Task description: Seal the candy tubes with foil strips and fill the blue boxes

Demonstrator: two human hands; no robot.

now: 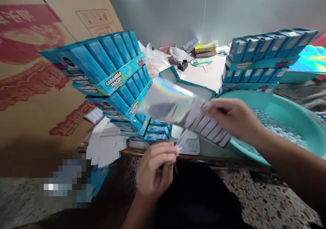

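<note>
Pinched in my right hand [226, 113] is a shiny silvery sheet [168, 101] with a row of white strips [210, 129] along its near end. It slants over the table between the stacked blue boxes. My left hand [158, 168] is lower and nearer to me, its fingertips closed on a small clear plastic piece [182, 140] that reaches up toward the sheet. Behind that piece lies a flat white device [191, 146], partly covered. An opened teal box [196, 86] stands behind the sheet.
Tall stacks of blue candy boxes [114, 81] stand at left, with more boxes [257, 64] at right. A turquoise basin [267, 101] holds small clear pieces. White papers [104, 142] hang over the table edge beside a large carton [33, 86]. Plastic bags [155, 59] lie behind.
</note>
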